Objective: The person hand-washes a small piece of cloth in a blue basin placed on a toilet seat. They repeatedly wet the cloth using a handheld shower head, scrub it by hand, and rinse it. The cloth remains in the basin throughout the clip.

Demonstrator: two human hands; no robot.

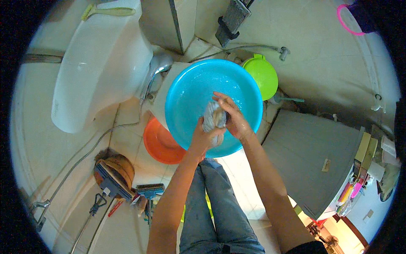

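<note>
A bunched grey and tan cloth [214,118] is held above the large blue plastic basin [190,79]. My left hand [204,136] grips its lower left side, the fingers wrapped around it. On the right, my right hand [231,116] is at the cloth's upper right edge, its fingers bent and partly spread; whether it grips the cloth cannot be told. Shiny wet spots show inside the basin, but the water level is unclear.
An orange basin [161,143] lies beneath the blue one's lower left edge. A lime-green lidded bucket [261,77] stands at its right. The white washbasin [101,70], mops [115,181], shower hose [76,165] and grey cabinet [312,155] surround the area.
</note>
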